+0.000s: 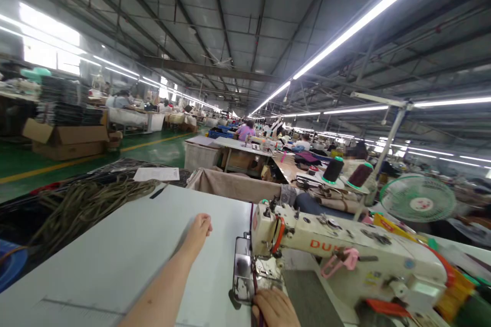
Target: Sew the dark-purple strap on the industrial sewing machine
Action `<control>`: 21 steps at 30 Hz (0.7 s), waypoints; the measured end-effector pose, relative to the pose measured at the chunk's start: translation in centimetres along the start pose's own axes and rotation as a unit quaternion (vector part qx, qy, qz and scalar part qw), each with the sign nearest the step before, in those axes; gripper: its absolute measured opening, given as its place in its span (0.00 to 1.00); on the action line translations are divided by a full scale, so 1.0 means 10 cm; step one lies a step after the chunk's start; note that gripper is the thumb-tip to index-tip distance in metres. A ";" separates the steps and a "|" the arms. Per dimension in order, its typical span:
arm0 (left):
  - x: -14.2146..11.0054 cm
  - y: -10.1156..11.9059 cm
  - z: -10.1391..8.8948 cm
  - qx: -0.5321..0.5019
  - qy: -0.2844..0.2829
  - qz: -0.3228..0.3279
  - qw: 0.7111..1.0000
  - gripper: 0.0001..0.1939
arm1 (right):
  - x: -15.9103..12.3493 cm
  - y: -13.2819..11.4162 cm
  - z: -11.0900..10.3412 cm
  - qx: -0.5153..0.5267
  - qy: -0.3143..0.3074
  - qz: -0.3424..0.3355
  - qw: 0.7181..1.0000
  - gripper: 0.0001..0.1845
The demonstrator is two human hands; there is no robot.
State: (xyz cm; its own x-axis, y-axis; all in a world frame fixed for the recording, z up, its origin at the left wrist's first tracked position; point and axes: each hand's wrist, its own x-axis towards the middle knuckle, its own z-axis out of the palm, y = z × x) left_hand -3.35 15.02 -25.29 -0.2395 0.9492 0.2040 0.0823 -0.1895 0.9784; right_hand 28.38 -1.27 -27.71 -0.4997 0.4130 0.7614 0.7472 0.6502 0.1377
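Note:
My left hand lies flat and open on the white table, fingers stretched forward, holding nothing. At the bottom edge my right hand sits by the needle area of a cream sewing machine. Its fingers are curled on a thin dark strap running up under the presser foot. Only the top of this hand shows.
A heap of olive webbing straps lies at the table's left. A beige cloth bin stands beyond the table's far edge. Thread cones and a green fan stand at right. Other people work at distant tables.

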 end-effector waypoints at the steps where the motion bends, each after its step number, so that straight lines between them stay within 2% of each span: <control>1: -0.02 0.01 -0.01 -0.011 -0.002 -0.004 1.000 0.24 | -0.01 0.01 -0.01 0.005 -0.005 -0.005 1.000 0.14; 6: -0.04 0.11 -0.06 -0.119 0.028 -0.048 0.991 0.31 | 0.01 0.01 -0.08 0.008 -0.039 -0.024 0.999 0.14; 12: -0.04 0.25 -0.12 -0.142 0.043 -0.066 0.987 0.39 | 0.24 -0.28 -0.36 0.018 -0.083 0.063 0.994 0.14; 15: -0.04 0.27 -0.13 -0.133 0.029 -0.085 0.987 0.42 | 0.32 -0.37 -0.44 0.022 -0.096 0.091 0.991 0.14; 21: -0.03 0.20 -0.12 -0.152 0.061 -0.067 0.984 0.38 | 0.35 -0.40 -0.47 0.033 -0.110 0.110 0.987 0.14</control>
State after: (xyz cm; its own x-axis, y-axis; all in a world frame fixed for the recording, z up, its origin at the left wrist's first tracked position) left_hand -4.27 14.08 -23.32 -0.3449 0.9370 0.0560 -0.2461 -0.1478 0.9579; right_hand 25.67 -5.40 -22.62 -0.4163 0.6734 0.6109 0.8223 0.5655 -0.0629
